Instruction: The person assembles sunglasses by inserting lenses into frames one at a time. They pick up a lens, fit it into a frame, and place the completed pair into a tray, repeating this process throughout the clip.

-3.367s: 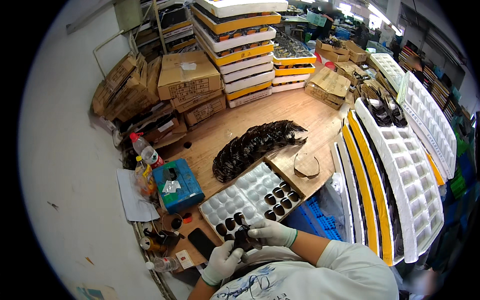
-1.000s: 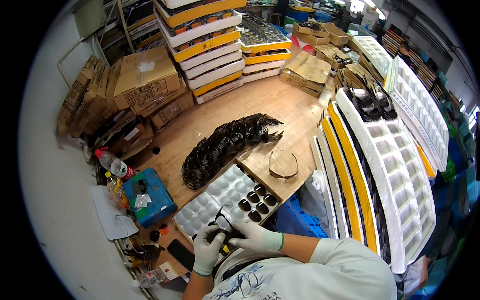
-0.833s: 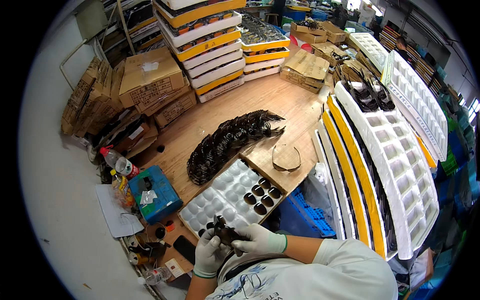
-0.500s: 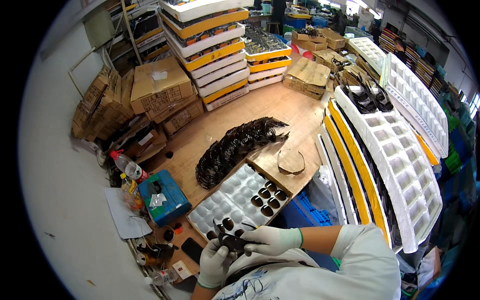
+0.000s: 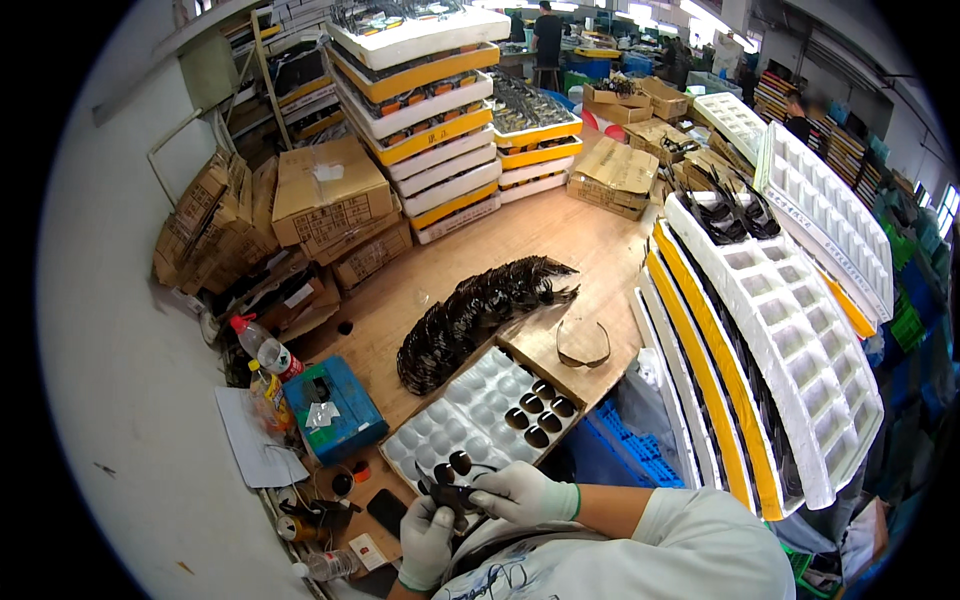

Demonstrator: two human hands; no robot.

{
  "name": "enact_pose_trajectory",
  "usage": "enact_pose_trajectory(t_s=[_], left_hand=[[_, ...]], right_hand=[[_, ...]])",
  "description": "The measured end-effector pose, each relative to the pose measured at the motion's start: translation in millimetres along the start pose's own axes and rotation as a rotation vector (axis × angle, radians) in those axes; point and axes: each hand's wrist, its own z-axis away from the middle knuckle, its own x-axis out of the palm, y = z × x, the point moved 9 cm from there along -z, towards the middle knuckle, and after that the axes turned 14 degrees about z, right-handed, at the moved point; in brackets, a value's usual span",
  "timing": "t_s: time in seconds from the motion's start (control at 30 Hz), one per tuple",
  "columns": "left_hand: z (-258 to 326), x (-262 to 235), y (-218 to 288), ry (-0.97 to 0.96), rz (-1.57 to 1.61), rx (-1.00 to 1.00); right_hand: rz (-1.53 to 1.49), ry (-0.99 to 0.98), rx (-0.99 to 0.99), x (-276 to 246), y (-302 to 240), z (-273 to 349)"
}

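Observation:
Low in the view, both gloved hands hold a dark pair of glasses (image 5: 452, 496) above the near edge of a lens tray. My left hand (image 5: 427, 545) has its fingers closed round one side, and my right hand (image 5: 525, 494) pinches the other; the fingers cover part of the frame. The white moulded lens tray (image 5: 440, 415) sits in a shallow cardboard box. Dark lenses (image 5: 537, 437) fill several hollows at its right end, and a few more lie near my hands. Behind the tray stretches a long curved row of dark glasses (image 5: 480, 310). One separate pair of sunglasses (image 5: 583, 362) rests to the right.
A blue box (image 5: 335, 410), bottles (image 5: 265, 345) and a phone (image 5: 387, 512) stand at the left. Stacked foam trays (image 5: 800, 330) rise on the right, beside a blue crate (image 5: 625, 445). Cartons (image 5: 335, 190) and tall tray stacks (image 5: 425, 130) line the back. People are far off.
The whole view has shifted, so the bench things sit slightly lower in the picture. My hands stay together on the glasses, with the right hand a little further left and lower.

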Motion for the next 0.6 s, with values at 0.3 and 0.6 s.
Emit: enact_pose_trajectory(t_s=[0.3,0.6], left_hand=[[14,11,24,-0.106,-0.026,0.029],[4,15,32,-0.053,-0.291,0.084]], right_hand=[[-0.251,-0.225,-0.023,7,-16,10],[0.033,-0.004,0.009,-6,-26,3]])
